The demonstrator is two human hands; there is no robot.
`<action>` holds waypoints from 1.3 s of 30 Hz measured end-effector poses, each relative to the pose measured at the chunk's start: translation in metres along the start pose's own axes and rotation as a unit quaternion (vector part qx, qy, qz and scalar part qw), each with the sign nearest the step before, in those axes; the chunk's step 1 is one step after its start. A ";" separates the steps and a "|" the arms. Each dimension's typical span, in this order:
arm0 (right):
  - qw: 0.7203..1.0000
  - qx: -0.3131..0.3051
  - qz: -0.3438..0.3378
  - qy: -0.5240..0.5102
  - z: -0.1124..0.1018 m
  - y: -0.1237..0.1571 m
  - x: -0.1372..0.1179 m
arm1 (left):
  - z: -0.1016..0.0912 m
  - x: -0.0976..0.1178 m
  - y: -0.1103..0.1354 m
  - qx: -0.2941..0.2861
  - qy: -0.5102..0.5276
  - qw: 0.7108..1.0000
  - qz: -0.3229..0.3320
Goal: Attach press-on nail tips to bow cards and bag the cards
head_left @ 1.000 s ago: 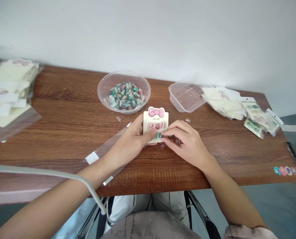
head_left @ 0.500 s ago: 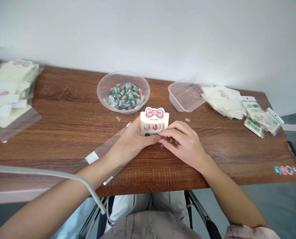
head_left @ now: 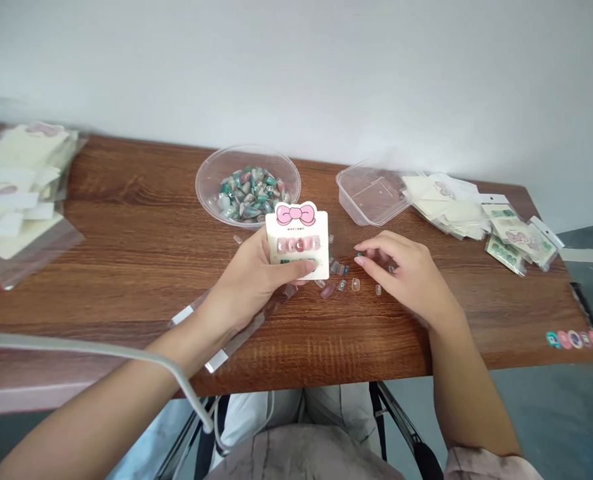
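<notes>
Tabletop (head_left: 126, 313): left fingers (head_left: 304, 267) pinch nail card (head_left: 296, 233); right fingers (head_left: 374, 245) curl above loose nails (head_left: 339, 275).

We can't see all of the bottom row of nails on the card (head_left: 296, 233) — the thumb of the left hand (head_left: 249, 283) covers most of it. The card also hides part of the clear bowl (head_left: 211, 183). The words under the bow are too tiny for us to read. The pile of bags (head_left: 21, 157) runs off the picture's left edge.
</notes>
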State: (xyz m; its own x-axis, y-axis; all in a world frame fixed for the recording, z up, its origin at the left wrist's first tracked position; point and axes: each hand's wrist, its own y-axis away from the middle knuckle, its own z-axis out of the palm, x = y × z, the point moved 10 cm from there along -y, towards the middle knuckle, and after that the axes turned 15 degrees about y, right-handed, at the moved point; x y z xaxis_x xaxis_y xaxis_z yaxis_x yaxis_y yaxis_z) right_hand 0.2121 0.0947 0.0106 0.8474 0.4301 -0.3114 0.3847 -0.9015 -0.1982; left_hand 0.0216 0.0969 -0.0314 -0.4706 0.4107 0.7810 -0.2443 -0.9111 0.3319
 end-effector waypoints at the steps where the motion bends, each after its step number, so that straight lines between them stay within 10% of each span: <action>1: 1.000 -0.023 0.010 0.013 0.004 0.000 0.005 | -0.001 0.005 0.001 0.002 -0.002 1.000 0.011; 8: 0.997 -0.054 0.024 0.045 0.006 0.003 0.020 | -0.011 0.032 0.001 0.026 -0.011 0.997 0.077; 19: 0.995 0.030 -0.083 0.040 0.026 -0.009 -0.025 | -0.013 0.029 -0.003 0.022 -0.003 0.997 0.079; 39: 0.985 0.030 -0.122 0.122 0.043 -0.019 -0.027 | -0.014 0.035 -0.003 0.037 0.007 0.996 0.078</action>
State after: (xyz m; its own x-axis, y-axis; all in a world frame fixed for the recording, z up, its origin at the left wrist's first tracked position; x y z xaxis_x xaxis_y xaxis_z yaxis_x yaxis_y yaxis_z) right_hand 0.1663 0.1020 -0.0176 0.7979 0.6025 -0.0168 0.5715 -0.7651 -0.2965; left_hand -0.0065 0.1149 -0.0125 -0.5102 0.2642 0.8185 -0.1049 -0.9637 0.2456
